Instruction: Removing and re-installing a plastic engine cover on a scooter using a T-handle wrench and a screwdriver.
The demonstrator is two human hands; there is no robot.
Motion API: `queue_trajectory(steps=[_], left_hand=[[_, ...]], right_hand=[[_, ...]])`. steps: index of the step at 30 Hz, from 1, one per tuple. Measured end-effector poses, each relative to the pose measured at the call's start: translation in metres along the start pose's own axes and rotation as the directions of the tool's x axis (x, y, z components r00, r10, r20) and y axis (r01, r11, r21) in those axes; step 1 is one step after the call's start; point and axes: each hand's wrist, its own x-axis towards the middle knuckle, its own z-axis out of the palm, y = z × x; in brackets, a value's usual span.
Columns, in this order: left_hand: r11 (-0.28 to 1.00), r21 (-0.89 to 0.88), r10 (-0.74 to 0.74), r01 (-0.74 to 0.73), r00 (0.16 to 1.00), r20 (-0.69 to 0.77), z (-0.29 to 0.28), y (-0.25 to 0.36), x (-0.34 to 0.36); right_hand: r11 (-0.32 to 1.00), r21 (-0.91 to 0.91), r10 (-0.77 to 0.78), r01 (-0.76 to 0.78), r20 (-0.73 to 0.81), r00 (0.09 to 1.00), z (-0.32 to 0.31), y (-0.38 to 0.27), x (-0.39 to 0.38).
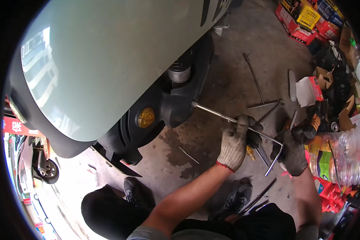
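Observation:
A long silver T-handle socket wrench (213,112) slants across the view. Its socket end meets the black plastic trim (178,104) of a pale green vehicle (116,60); the fastener there, if any, is hidden. My left hand (233,145), in a cream and dark work glove, is closed round the shaft near its middle. At the crossbar my right hand (295,154), in a dark-palmed glove, grips the handle. The trim carries an amber reflector lamp (146,117), and a ribbed silver and black cylindrical part (179,74) sits in its recess.
More T-handle wrenches (255,76) and a grey flat piece (292,86) lie on the stained concrete. Boxes (308,91), a power tool (313,120), a can (334,126) and plastic bottles (348,154) crowd the right side. My shoes (240,194) are below the wrench.

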Motion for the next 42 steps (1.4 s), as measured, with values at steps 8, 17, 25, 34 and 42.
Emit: queue_trajectory(steps=[8,17,25,34,42], left_hand=[[0.998,-0.039,-0.04,0.04,0.999,0.0,-0.002,0.003,-0.001],[0.997,-0.071,-0.036,0.038,0.999,0.03,-0.002,0.004,0.0],[0.994,-0.104,-0.007,0.014,0.998,0.061,-0.002,0.002,-0.001],[1.0,-0.028,0.012,-0.009,0.997,0.082,-0.005,-0.003,0.002],[1.0,-0.01,-0.004,0.004,0.999,0.05,-0.005,-0.004,0.003]], right_hand=[[-0.267,-0.895,-0.825,0.357,0.404,0.396,0.016,-0.024,-0.01],[-0.544,-0.686,-0.501,0.484,0.728,0.468,0.031,-0.02,0.009],[-0.547,-0.715,-0.497,0.435,0.696,0.518,0.042,-0.017,0.019],[-0.467,-0.747,-0.57,0.473,0.664,0.484,0.043,-0.015,0.022],[-0.203,-0.821,-0.69,0.533,0.507,0.517,0.044,-0.005,0.02]])
